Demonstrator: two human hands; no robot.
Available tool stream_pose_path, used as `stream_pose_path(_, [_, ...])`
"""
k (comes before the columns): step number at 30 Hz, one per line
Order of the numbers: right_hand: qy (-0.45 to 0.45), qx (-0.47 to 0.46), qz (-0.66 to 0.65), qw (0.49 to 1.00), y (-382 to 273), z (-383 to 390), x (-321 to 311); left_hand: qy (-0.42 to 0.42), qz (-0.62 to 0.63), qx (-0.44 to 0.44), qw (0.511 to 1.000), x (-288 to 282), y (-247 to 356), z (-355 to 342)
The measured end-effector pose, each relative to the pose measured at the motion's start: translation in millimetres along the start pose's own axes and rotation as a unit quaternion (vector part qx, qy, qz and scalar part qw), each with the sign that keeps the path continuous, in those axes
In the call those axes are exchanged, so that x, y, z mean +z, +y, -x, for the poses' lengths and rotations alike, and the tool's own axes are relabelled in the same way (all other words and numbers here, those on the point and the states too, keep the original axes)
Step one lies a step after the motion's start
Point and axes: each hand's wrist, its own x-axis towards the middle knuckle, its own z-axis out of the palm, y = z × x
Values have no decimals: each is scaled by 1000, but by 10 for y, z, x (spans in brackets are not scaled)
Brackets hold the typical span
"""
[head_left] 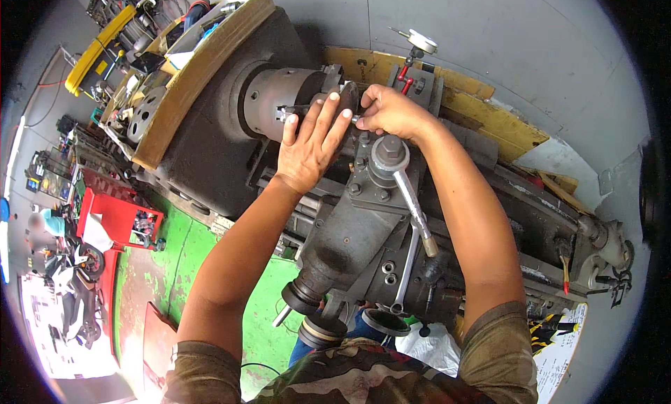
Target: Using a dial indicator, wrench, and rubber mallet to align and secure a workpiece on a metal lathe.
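Observation:
Both my hands are at the chuck point(269, 103) of a metal lathe. My left hand point(309, 147) lies with fingers spread over the front of the chuck, by its jaws, and partly covers them. From the right, my right hand point(393, 114) reaches in with curled fingers, thumb and fingertips pinched near a dark metal part at the chuck's face. What they pinch is mostly hidden and too small to name. Just below the right hand stands the tool post point(388, 154), its clamping lever point(412, 205) pointing toward me.
Behind the right hand, a dial indicator point(422, 42) stands on a red-jointed arm. A wrench point(406, 268) lies on the carriage. Wood-edged shelving point(210, 75) holds tools above the headstock. A brush point(565, 271) rests at the right end; a red tool cart point(112, 219) stands at left.

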Motion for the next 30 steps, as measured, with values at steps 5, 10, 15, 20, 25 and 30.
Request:
stream_pose_path(5, [-1, -7, 1, 1000, -12, 12, 5, -31, 12, -8, 999, -38, 2, -8])
stream_pose_path(10, [14, -19, 29, 999, -30, 20, 30, -16, -14, -1, 1000, -31, -12, 9])
stream_pose_path(15, [18, -32, 27, 999, 3, 28, 21, -1, -39, 7, 999, -16, 4, -4])
stream_pose_path(20, [32, -34, 8, 999, 40, -5, 28, 24, -36, 11, 999, 32, -12, -2])
stream_pose_path(25, [27, -33, 34, 999, 129, -63, 27, 0, -21, 4, 1000, 8, 10, -9])
stream_pose_path(30, [31, -36, 61, 997, 101, -67, 38, 2, -6, 2, 1000, -19, 5, 2])
